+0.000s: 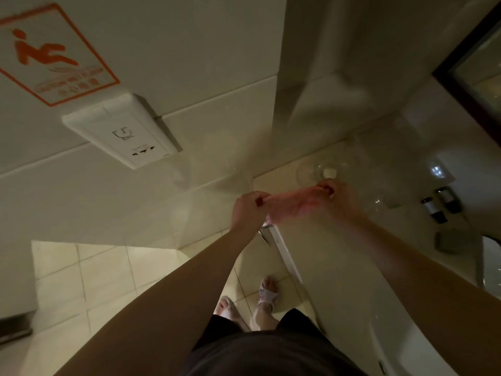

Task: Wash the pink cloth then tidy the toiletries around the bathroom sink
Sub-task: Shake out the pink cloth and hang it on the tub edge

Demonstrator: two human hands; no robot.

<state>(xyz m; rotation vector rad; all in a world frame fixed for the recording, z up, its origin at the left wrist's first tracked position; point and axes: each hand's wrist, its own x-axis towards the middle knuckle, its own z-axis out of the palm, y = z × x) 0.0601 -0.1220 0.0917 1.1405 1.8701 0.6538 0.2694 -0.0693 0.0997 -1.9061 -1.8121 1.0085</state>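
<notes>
Room: a dim bathroom with pale tiled walls, a cream counter (pixel 339 251) running from the centre toward 3 o'clock, and a tiled floor at 7 o'clock.
Wall: a white socket plate (pixel 122 130) sits at 10 o'clock, with an orange slip-warning sign (pixel 54 54) above it at 11 o'clock.
Sink: part of a white basin (pixel 401 346) shows at 5 o'clock, well apart from the hands.
Cloth: the pink cloth (pixel 295 203) is held in the air just right of centre, above the counter's front corner, blurred and hanging a little below its top edge.
Left hand: the left hand (pixel 248 210) pinches the cloth's end at 9 o'clock of the cloth.
Right hand: the right hand (pixel 334 191) pinches the other end at 3 o'clock, slightly higher.
Hands: set apart, with the cloth pulled out between them.
Key relation: the cloth's long axis runs left to right between the hands, tilted up toward the right; neither hand is nearer, since each holds an end.
Toiletries: two small dark bottles (pixel 440 206) stand on the counter at 3 o'clock, beyond the right hand; a clear glass dish (pixel 322 169) lies just past that hand at 1 o'clock.
Judgement: the cloth seems to be getting spread out, perhaps to hang or lay flat; whether it is washed I cannot tell.
Nearer arm: the right arm is closer to the bottles for tidying.
</notes>
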